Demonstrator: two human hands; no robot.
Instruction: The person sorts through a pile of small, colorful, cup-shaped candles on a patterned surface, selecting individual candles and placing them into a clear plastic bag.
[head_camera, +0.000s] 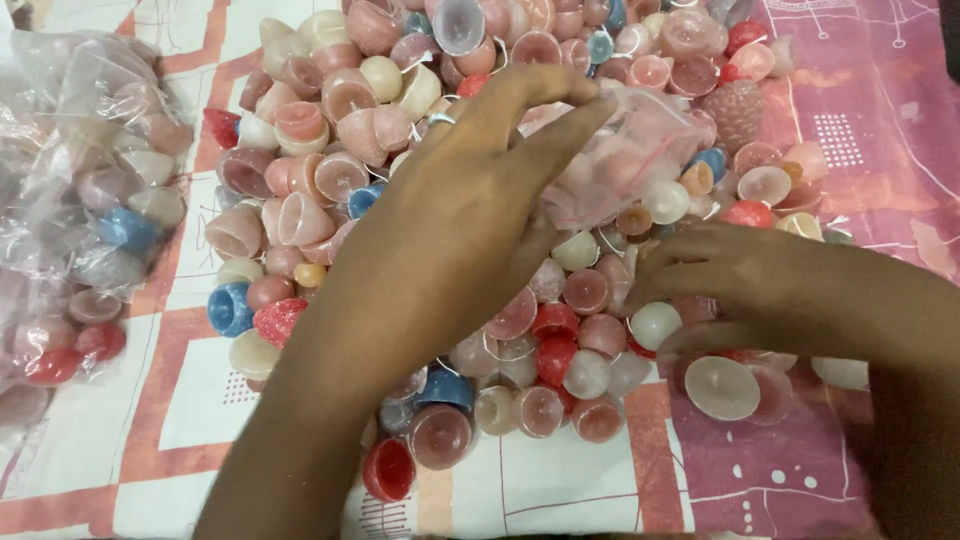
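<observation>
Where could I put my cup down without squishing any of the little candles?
Bare cloth shows along the near edge, below the candle pile, and at the far right by the pink patterned corner. The middle is crowded with candles, the left hand holding a small bag, and the right hand. Full bags fill the left side.

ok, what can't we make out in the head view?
- Contents of the small clear bag: blurred, partly behind the left hand.
- Right hand fingers: tips buried among the wax cups.
- Big bag of cups: cut off by the left edge.
</observation>
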